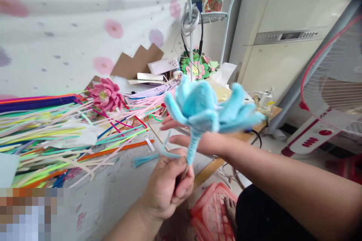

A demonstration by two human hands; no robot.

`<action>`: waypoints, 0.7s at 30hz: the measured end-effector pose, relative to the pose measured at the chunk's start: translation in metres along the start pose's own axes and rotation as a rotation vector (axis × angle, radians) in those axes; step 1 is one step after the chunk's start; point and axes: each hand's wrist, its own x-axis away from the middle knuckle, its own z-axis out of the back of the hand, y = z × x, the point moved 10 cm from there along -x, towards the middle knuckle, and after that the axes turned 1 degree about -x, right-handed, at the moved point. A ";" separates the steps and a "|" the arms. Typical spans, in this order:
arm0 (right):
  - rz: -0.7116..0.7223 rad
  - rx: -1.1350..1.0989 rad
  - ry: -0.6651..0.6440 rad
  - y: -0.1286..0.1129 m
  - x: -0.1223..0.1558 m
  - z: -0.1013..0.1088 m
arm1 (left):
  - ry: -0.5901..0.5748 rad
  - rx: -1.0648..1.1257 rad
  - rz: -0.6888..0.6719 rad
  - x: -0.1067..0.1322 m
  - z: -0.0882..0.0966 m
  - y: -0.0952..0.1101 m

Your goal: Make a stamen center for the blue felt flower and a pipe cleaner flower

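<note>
Over the table (113,180), a left hand (169,184) is curled tightly around the stem (193,146) of a fuzzy blue flower (199,101). The right hand (207,144), partly hidden, stretches open there too. Pipe cleaners (51,120) strew the table's left side.

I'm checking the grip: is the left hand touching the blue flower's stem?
Touching. The head view shows the left hand closed around the stem near its lower end, beneath the blue flower.

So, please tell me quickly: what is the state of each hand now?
Left hand: closed, holding the blue flower by its stem.
Right hand: open, behind the flower; whether it touches it cannot be told.
</note>
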 end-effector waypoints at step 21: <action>-0.306 -0.672 0.088 0.031 0.029 -0.017 | 0.468 -0.643 -0.396 0.011 0.038 0.051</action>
